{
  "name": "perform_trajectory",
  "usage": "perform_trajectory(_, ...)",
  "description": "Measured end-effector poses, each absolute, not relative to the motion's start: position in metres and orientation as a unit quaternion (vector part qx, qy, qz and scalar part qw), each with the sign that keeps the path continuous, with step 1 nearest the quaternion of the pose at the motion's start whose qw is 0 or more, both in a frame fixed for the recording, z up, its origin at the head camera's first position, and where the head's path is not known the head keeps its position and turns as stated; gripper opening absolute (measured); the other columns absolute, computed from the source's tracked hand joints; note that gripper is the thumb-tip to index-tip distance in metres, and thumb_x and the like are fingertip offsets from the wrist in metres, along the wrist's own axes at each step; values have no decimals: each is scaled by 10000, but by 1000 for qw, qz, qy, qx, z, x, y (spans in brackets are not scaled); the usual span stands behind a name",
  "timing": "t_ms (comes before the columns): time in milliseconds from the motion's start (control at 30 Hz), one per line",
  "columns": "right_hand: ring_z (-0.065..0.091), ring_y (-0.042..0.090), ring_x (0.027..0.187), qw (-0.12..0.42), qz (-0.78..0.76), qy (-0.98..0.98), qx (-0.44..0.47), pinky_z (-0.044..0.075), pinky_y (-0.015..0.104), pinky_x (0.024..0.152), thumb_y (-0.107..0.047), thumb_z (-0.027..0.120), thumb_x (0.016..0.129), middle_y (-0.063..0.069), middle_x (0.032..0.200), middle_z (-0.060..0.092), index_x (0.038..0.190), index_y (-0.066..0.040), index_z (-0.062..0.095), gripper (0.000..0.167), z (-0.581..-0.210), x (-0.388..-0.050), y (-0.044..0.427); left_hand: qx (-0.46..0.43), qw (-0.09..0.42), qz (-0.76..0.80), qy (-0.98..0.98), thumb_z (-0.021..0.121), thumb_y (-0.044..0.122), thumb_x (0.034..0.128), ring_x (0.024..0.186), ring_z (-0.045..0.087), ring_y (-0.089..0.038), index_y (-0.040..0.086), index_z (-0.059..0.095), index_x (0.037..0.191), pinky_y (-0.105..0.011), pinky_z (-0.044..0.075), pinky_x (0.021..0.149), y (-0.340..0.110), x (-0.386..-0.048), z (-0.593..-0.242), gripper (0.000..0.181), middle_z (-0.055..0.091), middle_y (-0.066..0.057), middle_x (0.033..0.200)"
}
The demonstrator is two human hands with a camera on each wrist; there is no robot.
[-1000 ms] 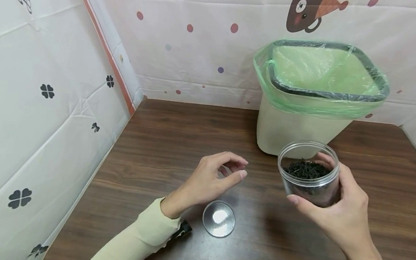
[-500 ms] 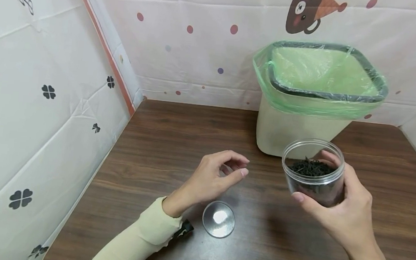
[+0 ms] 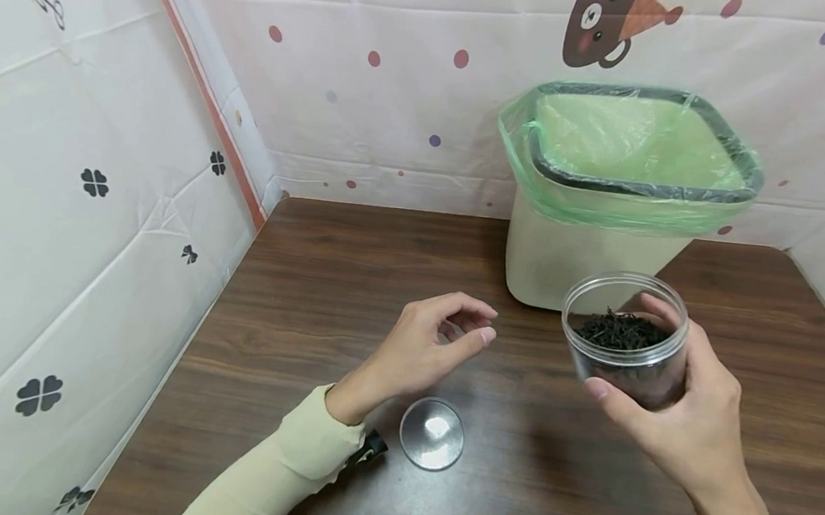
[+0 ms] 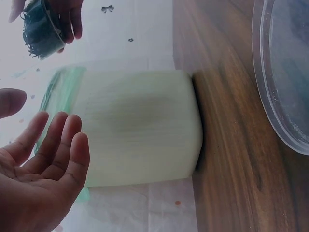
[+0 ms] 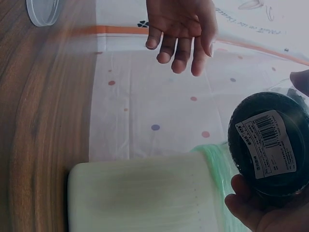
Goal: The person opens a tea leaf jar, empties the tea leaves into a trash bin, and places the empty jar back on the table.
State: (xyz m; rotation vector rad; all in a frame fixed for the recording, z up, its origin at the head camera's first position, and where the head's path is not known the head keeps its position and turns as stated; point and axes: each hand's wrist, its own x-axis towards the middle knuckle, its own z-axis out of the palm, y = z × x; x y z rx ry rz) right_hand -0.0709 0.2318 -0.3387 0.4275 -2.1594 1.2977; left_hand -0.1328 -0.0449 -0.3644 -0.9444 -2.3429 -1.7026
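Lidless clear jar (image 3: pixel 626 382): your right hand (image 3: pixel 686 433) holds it above the table (image 3: pixel 318 306), just in front of the bin (image 3: pixel 574 263); it has shifted slightly rightward over the last second. Dark, tea-like shreds (image 3: pixel 617 331) remain inside, seemingly undisturbed. Your right fingers and thumb curl around the jar; your left hand (image 3: pixel 428 344) is loosely bent, holding nothing. Beside it, a clear round lid (image 3: pixel 432 435) lies flat. Green liner (image 3: pixel 611 209) covers the bin's rim; its bottom is hidden.
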Motion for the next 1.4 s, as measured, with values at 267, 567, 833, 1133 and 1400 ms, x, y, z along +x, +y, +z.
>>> perform_trajectory(267, 606, 75, 1058, 303, 485, -806, 155, 404, 135, 897, 108, 884, 465, 52, 1223, 667, 1388, -14, 583, 979, -338, -72, 234, -305, 48, -564, -766, 688, 155, 954, 876, 649, -59, 129, 712, 1115, -284, 568, 718, -43, -135, -361, 164, 715, 80, 954)
perform_trajectory(567, 605, 60, 1057, 313, 483, -803, 152, 403, 128, 892, 100, 883, 463, 1, 1222, 666, 1370, 20, 584, 958, -336, -72, 236, -303, 45, -569, -763, 688, 154, 954, 879, 651, -66, 117, 713, 1113, -305, 572, 736, -42, -136, -358, 165, 716, 63, 950)
perform_trajectory(833, 601, 68, 1056, 309, 485, -805, 147, 401, 129, 891, 101, 882, 483, 33, 1230, 663, 1382, -1, 583, 953, -335, -71, 237, -290, 35, -578, -762, 683, 162, 958, 884, 649, -67, 122, 713, 1115, -388, 577, 752, -40, -140, -357, 165, 714, 63, 952)
perform_trajectory(1133, 606, 72, 1035, 308, 486, -805, 142, 405, 129, 877, 116, 873, 483, 26, 1226, 665, 1393, -14, 579, 965, -334, -71, 239, -292, 30, -576, -763, 675, 175, 959, 881, 647, -66, 130, 711, 1121, -299, 567, 747, -36, -143, -352, 171, 709, 69, 950)
perform_trajectory(1400, 617, 81, 1045, 325, 498, -789, 153, 419, 136, 882, 120, 867, 455, 23, 1213, 669, 1363, 52, 578, 956, -335, -74, 240, -287, 24, -580, -762, 676, 179, 961, 875, 653, -69, 129, 711, 1126, -283, 568, 755, -34, -144, -352, 176, 708, 61, 949)
